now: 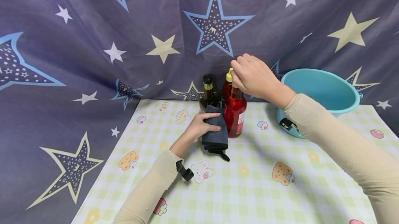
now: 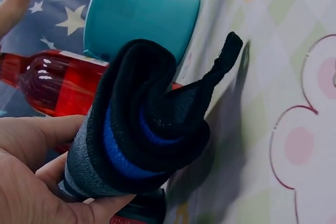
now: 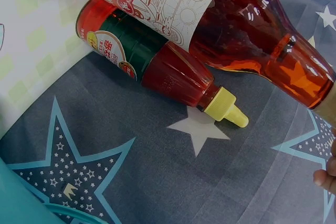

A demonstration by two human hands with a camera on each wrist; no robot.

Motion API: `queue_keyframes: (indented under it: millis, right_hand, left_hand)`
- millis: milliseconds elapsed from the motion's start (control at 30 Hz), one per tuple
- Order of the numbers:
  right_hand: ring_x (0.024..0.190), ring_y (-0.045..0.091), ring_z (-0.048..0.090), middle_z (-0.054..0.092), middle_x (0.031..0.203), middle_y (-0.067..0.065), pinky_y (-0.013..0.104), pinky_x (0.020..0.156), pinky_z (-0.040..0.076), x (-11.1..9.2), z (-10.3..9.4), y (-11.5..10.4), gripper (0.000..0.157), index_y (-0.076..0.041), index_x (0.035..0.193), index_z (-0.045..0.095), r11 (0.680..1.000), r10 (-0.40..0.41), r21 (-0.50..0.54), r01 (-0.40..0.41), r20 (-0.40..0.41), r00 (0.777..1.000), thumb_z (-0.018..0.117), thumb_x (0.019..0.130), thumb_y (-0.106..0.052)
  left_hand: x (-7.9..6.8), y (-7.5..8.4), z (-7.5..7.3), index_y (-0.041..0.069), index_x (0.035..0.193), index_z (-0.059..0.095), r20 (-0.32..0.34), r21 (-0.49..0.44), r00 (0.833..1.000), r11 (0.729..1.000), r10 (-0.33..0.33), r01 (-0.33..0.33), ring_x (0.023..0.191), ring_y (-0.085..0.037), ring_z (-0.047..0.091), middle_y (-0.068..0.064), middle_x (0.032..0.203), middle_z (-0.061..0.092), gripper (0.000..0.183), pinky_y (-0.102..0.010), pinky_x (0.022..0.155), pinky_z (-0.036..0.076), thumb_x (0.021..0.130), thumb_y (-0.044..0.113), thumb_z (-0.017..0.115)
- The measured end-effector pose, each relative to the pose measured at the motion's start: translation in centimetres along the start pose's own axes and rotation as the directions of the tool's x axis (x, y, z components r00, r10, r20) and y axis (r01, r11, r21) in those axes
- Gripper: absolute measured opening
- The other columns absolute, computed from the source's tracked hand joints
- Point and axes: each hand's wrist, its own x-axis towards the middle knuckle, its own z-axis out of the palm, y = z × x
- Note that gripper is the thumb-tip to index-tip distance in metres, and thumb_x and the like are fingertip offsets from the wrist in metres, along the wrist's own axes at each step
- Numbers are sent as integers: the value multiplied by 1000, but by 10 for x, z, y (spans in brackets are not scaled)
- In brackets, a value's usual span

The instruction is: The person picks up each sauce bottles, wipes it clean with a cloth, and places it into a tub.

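A folded dark grey cloth (image 1: 215, 130) with black edging, a hanging loop and blue inner layers is held in my left hand (image 1: 202, 126). From the left wrist view, thumb and fingers grip the sides of the cloth (image 2: 118, 124). My right hand (image 1: 254, 76) grips the top of a tall bottle of red liquid (image 1: 234, 118); in the right wrist view that bottle (image 3: 247, 30) has a white and red label. Right behind it is a sauce bottle with a yellow nozzle cap (image 3: 173, 72). A dark bottle with a black cap (image 1: 208, 92) stands behind the cloth, partly hidden.
A turquoise basin (image 1: 324, 88) stands at the back right of the table, a small black object (image 1: 288, 125) by its lower side. A checked tablecloth (image 1: 243, 189) with cartoon prints covers the table. Behind hangs a dark star-patterned curtain (image 1: 131, 19).
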Motion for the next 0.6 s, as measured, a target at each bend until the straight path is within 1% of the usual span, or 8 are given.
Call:
queue_keyframes:
  millis: [133, 267, 367, 500, 600]
  right_hand:
    - [67, 28, 39, 45, 72, 13, 37, 66, 32, 0, 0, 0, 27, -3, 82, 49, 1000, 2, -1, -2, -1, 1000, 41, 103, -18]
    - [66, 28, 39, 45, 72, 13, 37, 65, 32, 0, 0, 0, 27, -3, 82, 49, 1000, 2, 0, -2, -9, 1000, 41, 103, -17]
    - [66, 28, 38, 44, 72, 12, 37, 65, 31, 0, 1, -1, 27, -3, 81, 48, 1000, 2, -1, -2, -16, 1000, 40, 103, -18]
    - [65, 28, 37, 44, 71, 12, 37, 65, 31, 0, 2, -1, 28, -3, 81, 48, 1000, -4, -4, 4, -27, 1000, 40, 103, -18]
    - [65, 28, 37, 44, 71, 12, 37, 64, 30, 0, 2, -1, 28, -3, 81, 48, 1000, -6, -6, 6, -33, 999, 40, 104, -18]
  left_hand:
    - [-1, -1, 2, 21, 132, 71, -1, 36, 1000, 999, -12, 12, 120, -32, 65, -15, 151, 51, 55, -35, 89, 57, 82, 2, 82]
    - [-2, -5, 4, 20, 133, 71, 9, 87, 1000, 996, -28, 27, 127, -33, 60, -17, 155, 47, 54, -37, 94, 55, 83, 5, 83]
    - [-2, -8, 5, 19, 133, 70, 28, 130, 999, 991, -44, 39, 125, -34, 60, -18, 155, 46, 53, -37, 92, 56, 83, 8, 83]
    - [-1, -12, 6, 16, 133, 70, 45, 189, 998, 981, -50, 41, 118, -32, 63, -20, 151, 49, 52, -35, 87, 56, 83, 9, 83]
    - [-1, -13, 6, 15, 132, 71, 47, 229, 998, 973, -36, 25, 122, -32, 60, -20, 150, 51, 51, -36, 91, 54, 83, 10, 83]
